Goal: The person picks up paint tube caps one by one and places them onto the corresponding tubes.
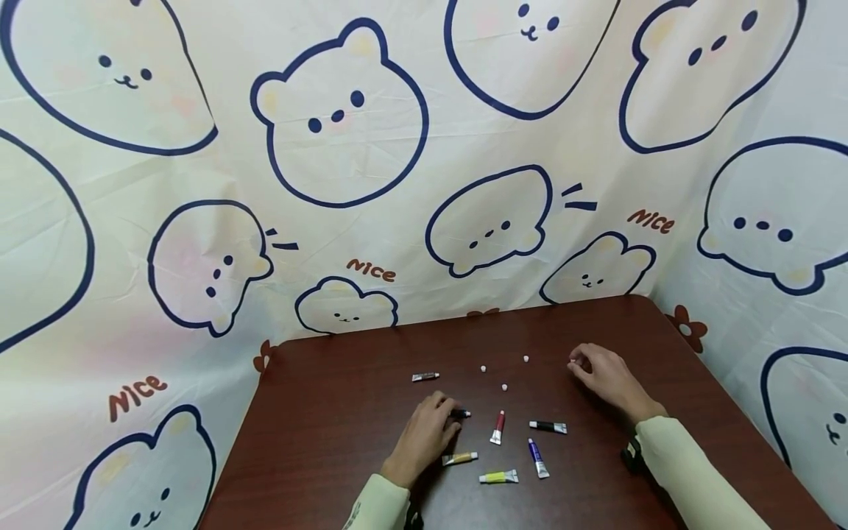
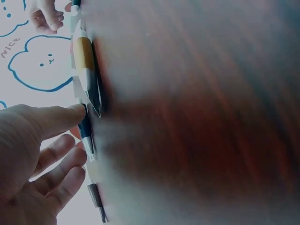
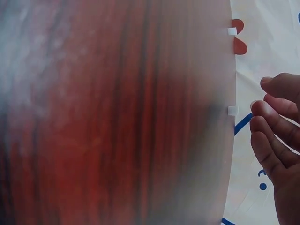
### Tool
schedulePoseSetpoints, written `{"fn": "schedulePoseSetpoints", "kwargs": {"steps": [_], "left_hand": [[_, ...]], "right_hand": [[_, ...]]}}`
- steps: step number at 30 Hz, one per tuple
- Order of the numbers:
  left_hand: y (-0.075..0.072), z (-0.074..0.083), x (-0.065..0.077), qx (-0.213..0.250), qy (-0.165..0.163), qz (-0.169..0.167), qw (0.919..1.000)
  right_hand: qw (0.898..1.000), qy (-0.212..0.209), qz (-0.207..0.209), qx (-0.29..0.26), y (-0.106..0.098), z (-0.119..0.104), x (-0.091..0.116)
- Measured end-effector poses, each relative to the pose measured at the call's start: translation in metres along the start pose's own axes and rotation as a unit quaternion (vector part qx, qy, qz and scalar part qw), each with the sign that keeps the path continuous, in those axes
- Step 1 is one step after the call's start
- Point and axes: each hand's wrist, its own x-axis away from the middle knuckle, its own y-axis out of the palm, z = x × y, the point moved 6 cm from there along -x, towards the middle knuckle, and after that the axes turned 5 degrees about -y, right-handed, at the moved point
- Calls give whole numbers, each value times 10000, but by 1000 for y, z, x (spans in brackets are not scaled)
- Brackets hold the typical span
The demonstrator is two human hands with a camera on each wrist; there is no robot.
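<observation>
My left hand (image 1: pixel 422 436) reaches over the table's left part, close around a dark paint tube (image 1: pixel 461 414). In the left wrist view its thumb tip overlaps that dark tube (image 2: pixel 85 126), and the loosely bent fingers stand apart from the thumb. An ochre paint tube (image 1: pixel 460 458) lies just nearer than this hand. My right hand (image 1: pixel 609 375) hovers low over the table's far right part, fingers loosely bent. In the right wrist view nothing shows between its fingers, and a small white cap (image 3: pixel 232 111) sits beyond the fingertips.
Around the middle of the brown table (image 1: pixel 351 383) lie a red tube (image 1: pixel 497 428), a black tube (image 1: pixel 548 427), a blue tube (image 1: pixel 538 458) and a yellow tube (image 1: pixel 498 477). A grey-brown tube (image 1: pixel 425 377) is farther left. Several white caps (image 1: pixel 504 386) lie behind. Patterned cloth (image 1: pixel 338 162) hangs behind the table.
</observation>
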Motion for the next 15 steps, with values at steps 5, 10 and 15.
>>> {"fn": "schedulePoseSetpoints", "kwargs": {"steps": [5,10,15], "left_hand": [[2,-2,-2,-63,-64,-89,9999],[3,-3,-3,-154,-108,-185,9997],[5,-3,-5,-180,-53,-151,9997]], "right_hand": [[9999,98,29,0,2,5,-2],[9997,232,-18,-65,2,9,-5],[9994,322,-78,-117,4,14,-7]]}}
